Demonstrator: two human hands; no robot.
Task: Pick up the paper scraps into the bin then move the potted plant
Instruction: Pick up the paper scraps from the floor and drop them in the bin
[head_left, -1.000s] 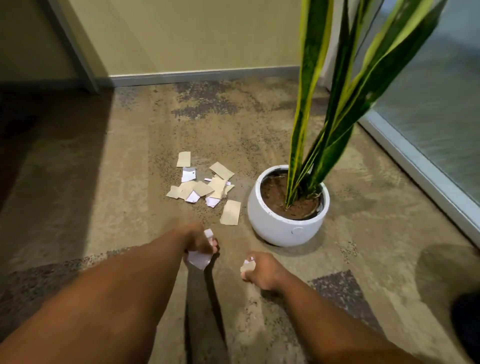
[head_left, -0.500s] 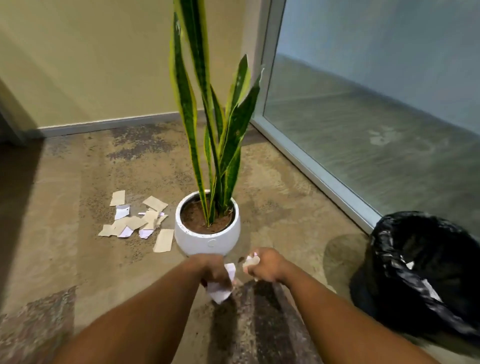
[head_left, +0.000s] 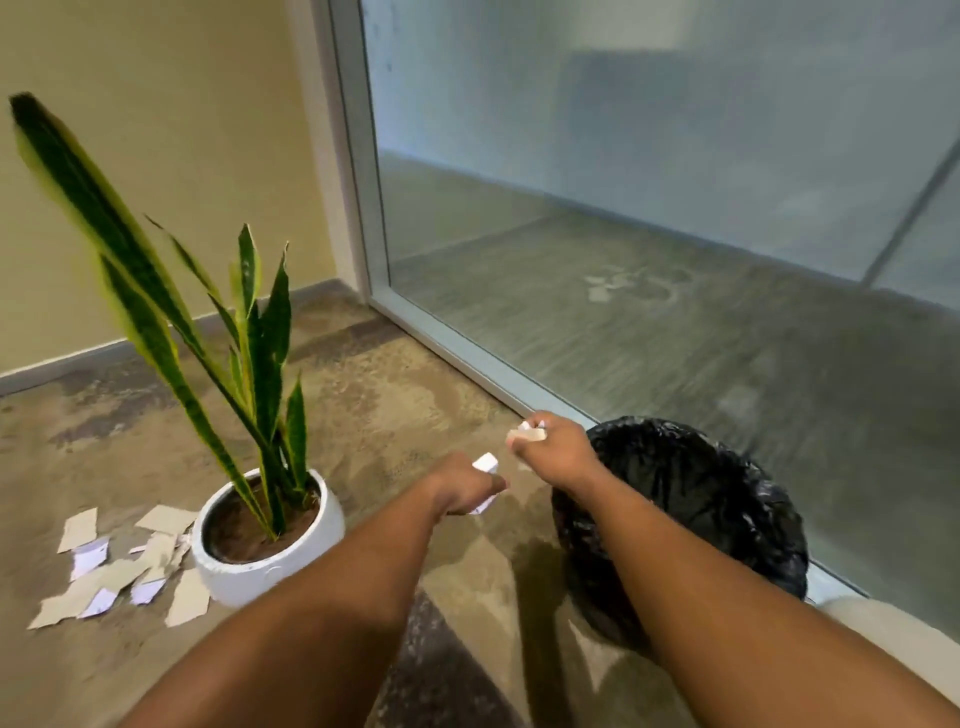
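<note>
Hard to make out: motion blur over the whole view, strongest on the tallest leaf at upper left, its tip smeared and soft. Both arms cut off by the bottom edge, elbows out of view. Far right side of the bin (head_left: 717, 499) partly blurred; inside only dark folds visible, contents impossible to tell. Near rim of the bin hidden behind the right forearm. A pale rounded shape at the lower right corner, cut off, not identifiable.

Left hand (head_left: 460, 486) closed into a loose fist around a white scrap (head_left: 485, 462), one corner sticking out above the knuckles and another below the palm; fingers hidden from this angle. Right hand (head_left: 556, 449) also curled, pinching a small crumpled wad (head_left: 527, 434) of beige and white paper at the fingertips, held just beside the left rim of the bin, above the floor (head_left: 363, 395) or the rim edge, not possible to say which.

Bin round, lined with a glossy, wrinkled black plastic bag, standing close to the frosted glass wall (head_left: 623, 182) with its pale metal frame.

Pot (head_left: 270, 561) white, smooth, bowl-shaped, filled with brown soil; long stiff sword-like leaves (head_left: 260, 338), dark green with yellow edges. Standing on the floor left of the arms, well apart from the bin.

Remaining scraps (head_left: 119, 571) flat on the floor, touching the left side of the pot; torn rectangles, beige like cardboard and some white, overlapping in a loose heap. Floor mottled tan and grey carpet, rough in texture. Wall behind plain yellowish with a grey baseboard.
</note>
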